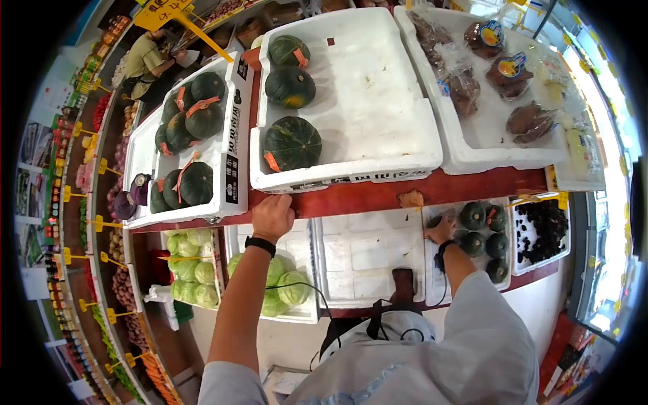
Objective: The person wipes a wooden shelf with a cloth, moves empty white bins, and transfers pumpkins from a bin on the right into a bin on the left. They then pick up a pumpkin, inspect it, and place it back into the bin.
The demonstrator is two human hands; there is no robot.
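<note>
My left hand (pixel 273 214) is closed at the front edge of the red wooden shelf (pixel 344 202), with its fingers curled over the board. Below that shelf, my right hand (pixel 442 231) reaches into a white foam tray that holds several small dark green pumpkins (pixel 472 215). Its fingers are bent around a small dark pumpkin (pixel 434 221) at the tray's left side, mostly hidden by the hand. On the upper shelf, a large white foam box (pixel 378 88) holds three green pumpkins (pixel 293 144) along its left side, some with orange tape.
More taped pumpkins fill a box (pixel 233 135) on the upper left. Wrapped brown produce (pixel 509 77) lies upper right. Below are cabbages (pixel 196 266), a white tray (pixel 368 256) and a tray of black pieces (pixel 542 229). A person (pixel 143 64) is at the far left.
</note>
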